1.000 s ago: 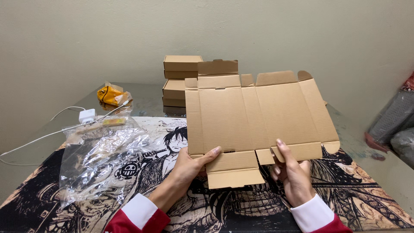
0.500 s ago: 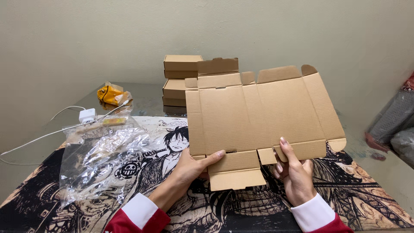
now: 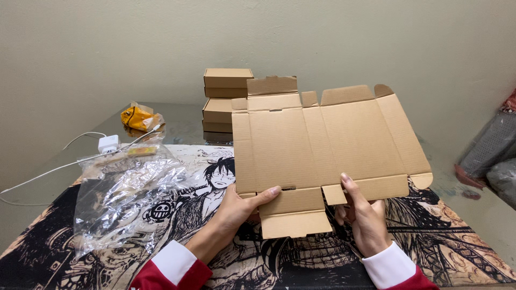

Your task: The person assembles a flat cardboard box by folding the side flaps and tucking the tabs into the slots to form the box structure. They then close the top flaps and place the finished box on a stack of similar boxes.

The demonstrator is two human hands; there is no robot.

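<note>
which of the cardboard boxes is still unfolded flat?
The flat cardboard box blank held upright between the left hand and right hand. The folded boxes behind it are closed and stacked.

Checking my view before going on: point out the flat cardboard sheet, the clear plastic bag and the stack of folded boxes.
Flat cardboard sheet [image 3: 317, 145], head view, middle of its large panel.
Clear plastic bag [image 3: 126, 196], head view, crumpled middle of the film.
Stack of folded boxes [image 3: 227, 81], head view, front face of the top box.
</note>
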